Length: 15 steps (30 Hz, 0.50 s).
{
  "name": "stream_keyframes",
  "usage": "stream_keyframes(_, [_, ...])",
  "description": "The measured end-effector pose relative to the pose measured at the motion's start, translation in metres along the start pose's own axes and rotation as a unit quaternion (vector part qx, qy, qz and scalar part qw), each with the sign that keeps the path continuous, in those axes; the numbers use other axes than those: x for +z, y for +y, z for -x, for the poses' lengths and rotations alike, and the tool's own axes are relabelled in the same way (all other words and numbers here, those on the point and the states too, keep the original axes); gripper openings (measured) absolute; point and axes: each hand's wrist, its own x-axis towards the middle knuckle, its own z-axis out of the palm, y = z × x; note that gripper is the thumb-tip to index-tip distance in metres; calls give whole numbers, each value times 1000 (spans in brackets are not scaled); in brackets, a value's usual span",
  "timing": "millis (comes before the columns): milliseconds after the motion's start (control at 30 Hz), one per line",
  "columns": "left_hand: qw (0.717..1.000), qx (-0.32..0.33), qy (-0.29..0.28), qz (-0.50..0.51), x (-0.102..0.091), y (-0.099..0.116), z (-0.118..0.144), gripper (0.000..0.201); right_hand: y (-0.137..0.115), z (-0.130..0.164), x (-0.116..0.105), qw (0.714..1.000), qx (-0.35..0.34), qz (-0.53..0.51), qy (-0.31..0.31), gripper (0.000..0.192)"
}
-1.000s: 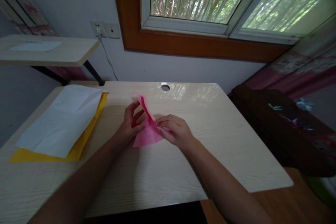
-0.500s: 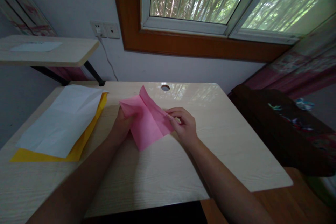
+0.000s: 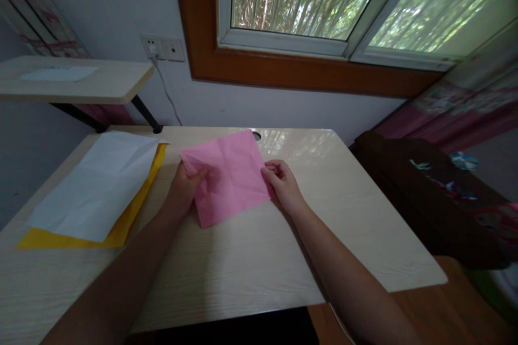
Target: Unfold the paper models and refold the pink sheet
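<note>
A creased sheet of pink paper [image 3: 232, 175] is spread nearly flat between my hands, held over the desk. My left hand [image 3: 184, 188] grips its left edge, with the thumb lying on top and the other fingers hidden underneath. At the right edge, my right hand [image 3: 283, 180] pinches the sheet between thumb and fingers. Faint fold lines cross the middle of the paper.
On the desk's left side a white sheet [image 3: 97, 188] lies over a yellow sheet [image 3: 117, 234]. A raised shelf [image 3: 117, 83] on black legs stands behind them. The pale wooden desk [image 3: 343, 237] ends at the right, beside a dark piece of furniture [image 3: 413, 188].
The pink paper has opened out from a raised fold into a flatter square. My right hand has shifted slightly up along with its edge; my left hand keeps its grip.
</note>
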Motion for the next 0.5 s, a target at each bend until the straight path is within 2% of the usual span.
stream_keyframes(133, [995,-67,-42,-58,2,6,3,46,-1,4,4,999,11,-32,-40,47])
stream_keyframes(267, [990,-86,-69,-89,2,11,6,46,-5,7,1,994,58,20,-95,34])
stream_keyframes(367, [988,-105,-71,-93,1,13,7,48,-5,6,-2,994,64,27,-81,32])
stream_keyframes(500, [989,-92,-79,-81,0,12,6,45,-3,4,-4,997,48,25,-51,29])
